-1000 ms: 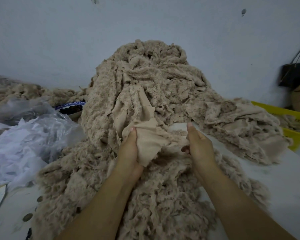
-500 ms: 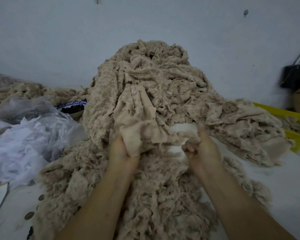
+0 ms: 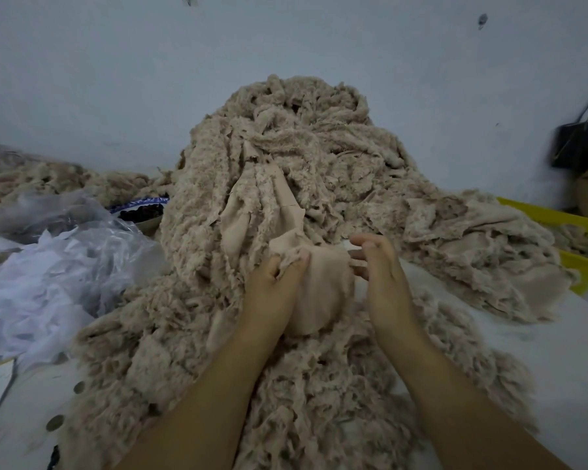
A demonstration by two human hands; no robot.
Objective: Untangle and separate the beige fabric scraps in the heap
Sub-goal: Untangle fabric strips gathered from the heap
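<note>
From the head view, the heap [image 3: 286, 147] of fuzzy beige fabric scraps rises against the wall at the back of the white tabletop [image 3: 557, 351] and spills forward to the near edge.

At the heap's front foot, the left hand [image 3: 275, 283] grips the frayed top edge of a smooth beige scrap [image 3: 319, 293], with its fingers [image 3: 294, 262] curled round the cloth. The scrap hangs down in a rounded fold between the two forearms. The right hand [image 3: 384, 276] is just to the right of that scrap. Its fingers [image 3: 362, 239] are loose and slightly spread and hold nothing; I cannot tell whether they touch the cloth.

Left of the heap lie crumpled clear plastic and white fabric [image 3: 48, 273], with a blue-rimmed bowl [image 3: 143, 212] behind them. Right of the heap are a yellow crate [image 3: 540, 215] holding more beige scraps and a black bag [image 3: 581, 144] against the wall.
</note>
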